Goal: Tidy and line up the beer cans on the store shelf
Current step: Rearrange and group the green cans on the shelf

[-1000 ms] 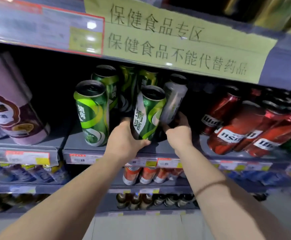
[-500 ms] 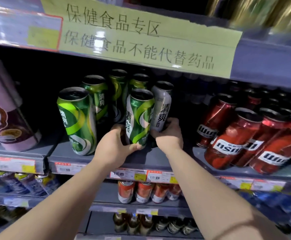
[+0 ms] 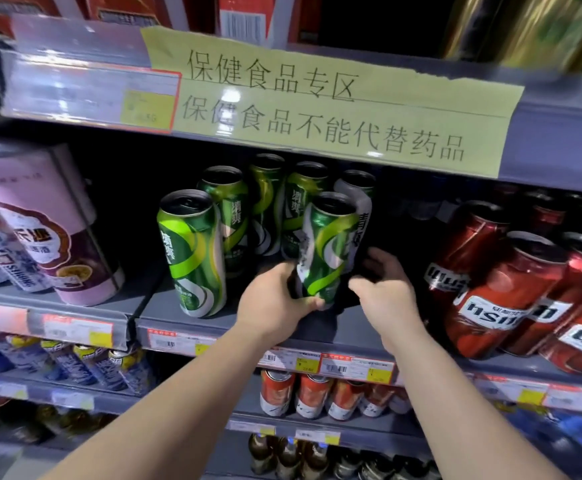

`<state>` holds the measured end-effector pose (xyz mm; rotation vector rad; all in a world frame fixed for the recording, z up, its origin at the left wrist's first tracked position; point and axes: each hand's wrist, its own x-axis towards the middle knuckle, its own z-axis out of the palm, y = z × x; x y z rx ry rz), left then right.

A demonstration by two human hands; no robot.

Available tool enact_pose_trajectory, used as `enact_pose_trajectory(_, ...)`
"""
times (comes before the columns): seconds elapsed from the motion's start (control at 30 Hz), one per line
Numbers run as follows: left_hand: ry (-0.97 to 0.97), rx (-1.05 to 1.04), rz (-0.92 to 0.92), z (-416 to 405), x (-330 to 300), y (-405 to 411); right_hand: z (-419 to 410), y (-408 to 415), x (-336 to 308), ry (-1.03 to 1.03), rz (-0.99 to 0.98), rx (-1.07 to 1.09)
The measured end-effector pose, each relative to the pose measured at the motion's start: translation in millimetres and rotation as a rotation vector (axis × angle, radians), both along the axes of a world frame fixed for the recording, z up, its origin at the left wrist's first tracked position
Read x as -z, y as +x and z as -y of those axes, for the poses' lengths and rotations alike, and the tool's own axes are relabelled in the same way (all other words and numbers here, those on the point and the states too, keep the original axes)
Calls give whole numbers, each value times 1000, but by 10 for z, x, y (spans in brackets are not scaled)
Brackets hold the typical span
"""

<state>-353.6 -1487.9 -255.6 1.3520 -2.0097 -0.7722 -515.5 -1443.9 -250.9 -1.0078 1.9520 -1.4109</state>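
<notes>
Several tall green beer cans stand on the middle shelf (image 3: 213, 325). One green can (image 3: 192, 254) stands alone at the front left, and three more (image 3: 267, 202) form a loose row behind it. My left hand (image 3: 272, 303) grips the base of another green can (image 3: 329, 247), which leans slightly to the right at the front. A silver can (image 3: 360, 209) stands right behind it, mostly hidden. My right hand (image 3: 386, 292) curls round the silver can's low, shadowed part.
Red cans (image 3: 490, 289) lean in rows at the right, close to my right hand. A large pink can (image 3: 50, 230) stands at the left beyond a shelf divider (image 3: 144, 299). A yellow paper sign (image 3: 317, 98) hangs overhead. Price tags line the shelf edge.
My left hand has turned the front green can, so a different side of its label faces me. The silver can now sits further behind it. The view has shifted.
</notes>
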Motion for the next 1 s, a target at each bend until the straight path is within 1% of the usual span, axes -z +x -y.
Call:
enact_pose_trajectory(0.03, -6, 17, -2, -5, 27, -68, -110, 58, -16, 14, -1, -63)
enact_pose_trajectory(0.1, -18, 76, -14, -26, 76, -190, -213, 109, -12, 83, -148, -107)
enact_pose_trajectory(0.17, 37, 157, -57, -73, 71, -240, -212, 90, -22, 88, -279, -35)
enact_pose_trajectory(0.2, 68, 194, -77, -91, 62, -233, -204, 69, -22, 80, -299, 1)
enact_pose_trajectory(0.27, 29, 176, -93, -132, 5, -158, -191, 54, 3, 91, -324, 58)
enact_pose_trajectory(0.33, -156, 21, -174, -249, -66, 13, -190, 60, 39, 105, -305, 87)
enact_pose_trajectory(0.4, -416, -227, -305, -389, -111, 278, -193, 67, 49, 98, -270, 75)
enact_pose_trajectory(0.43, -496, -367, -359, -457, -123, 443, -195, 70, 41, 98, -262, 55)
enact_pose_trajectory(0.47, -507, -490, -400, -482, -94, 617, -196, 70, 37, 101, -265, 34)
enact_pose_trajectory(0.5, -453, -576, -408, -480, -76, 775, -196, 70, 31, 103, -275, 18)
enact_pose_trajectory(0.53, -369, -603, -380, -421, -49, 912, -197, 72, 28, 106, -289, 6)
enact_pose_trajectory(0.57, -262, -571, -327, -339, -26, 1018, -200, 76, 28, 112, -301, 0)
enact_pose_trajectory(0.63, -50, -426, -214, -196, -18, 1122, -209, 89, 16, 126, -306, 1)
enact_pose_trajectory(0.67, 6, -374, -163, -161, -26, 1132, -214, 95, 13, 133, -308, 4)
enact_pose_trajectory(0.7, 15, -355, -131, -139, -37, 1130, -221, 99, 10, 138, -309, 5)
enact_pose_trajectory(0.8, 3, -312, -112, -192, -95, 1005, -231, 99, 13, 147, -316, 4)
enact_pose_trajectory(0.9, 19, -196, -95, -242, -122, 646, -224, 91, 21, 156, -323, 2)
enact_pose_trajectory(1.0, 39, -148, -99, -135, -80, 273, -216, 79, 44, 140, -338, 4)
